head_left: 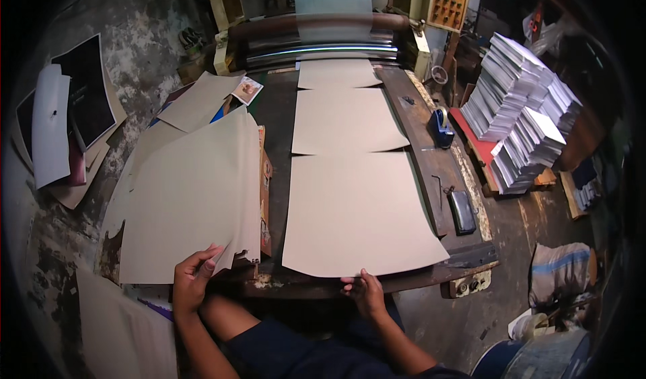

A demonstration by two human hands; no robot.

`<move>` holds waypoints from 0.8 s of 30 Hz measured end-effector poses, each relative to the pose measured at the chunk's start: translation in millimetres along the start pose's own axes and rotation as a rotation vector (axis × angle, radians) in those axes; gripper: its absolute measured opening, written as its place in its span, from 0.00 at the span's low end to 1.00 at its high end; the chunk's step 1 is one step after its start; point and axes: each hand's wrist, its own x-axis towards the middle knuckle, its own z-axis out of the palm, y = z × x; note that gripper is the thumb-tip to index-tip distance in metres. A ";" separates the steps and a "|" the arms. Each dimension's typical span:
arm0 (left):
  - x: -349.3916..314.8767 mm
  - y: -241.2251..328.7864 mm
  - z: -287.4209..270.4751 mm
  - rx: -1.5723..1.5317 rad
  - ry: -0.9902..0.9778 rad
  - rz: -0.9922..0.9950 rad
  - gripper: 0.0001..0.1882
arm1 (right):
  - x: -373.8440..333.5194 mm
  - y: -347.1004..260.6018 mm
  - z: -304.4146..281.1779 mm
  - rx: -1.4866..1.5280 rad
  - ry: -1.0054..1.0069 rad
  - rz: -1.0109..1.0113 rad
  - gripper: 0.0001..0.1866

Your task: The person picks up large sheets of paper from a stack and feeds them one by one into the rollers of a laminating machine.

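Note:
My left hand (195,276) pinches the near right corner of the top sheet on a stack of large beige paper sheets (182,197) at the left. That corner is lifted and bent a little. My right hand (366,294) is at the front edge of a beige sheet (356,214) on the machine's feed table. Its fingers are loosely bent and apart, with one fingertip against or just over the sheet's edge. Two more beige sheets, a middle one (344,120) and a far one (338,74), lie in line beyond it toward the rollers, edges close together or overlapping.
A roller machine (323,46) stands at the far end, with translucent film (333,5) above it. On the table's right side are a blue tape dispenser (441,128) and a dark box (461,212). Tall paper stacks (508,86) stand farther right. Loose sheets (91,103) lie at left.

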 end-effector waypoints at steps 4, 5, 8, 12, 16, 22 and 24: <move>-4.0 -27.4 -4.6 0.046 0.065 -0.076 0.20 | -14.4 -9.5 -15.3 -0.033 0.083 -0.082 0.34; -7.9 -46.3 -10.2 0.001 0.130 -0.127 0.20 | -12.7 -11.2 -33.9 -0.061 0.095 -0.126 0.38; -17.1 -72.7 -5.7 0.144 0.370 -0.069 0.21 | -24.3 -50.5 -97.1 -0.553 0.322 -0.317 0.27; -16.7 -17.3 20.8 0.091 0.372 -0.087 0.21 | -67.0 -126.3 -166.7 -1.003 1.043 -0.749 0.26; -15.8 -40.3 9.5 0.301 0.470 -0.077 0.23 | -91.9 -144.8 -239.8 -1.185 1.247 -0.695 0.23; 7.5 -10.0 31.9 -0.211 0.620 -0.043 0.23 | -97.8 -137.5 -283.1 -1.327 0.973 -0.898 0.17; 5.5 -0.4 22.8 -0.405 0.760 -0.051 0.23 | -90.5 -135.1 -290.3 -1.279 0.840 -0.985 0.17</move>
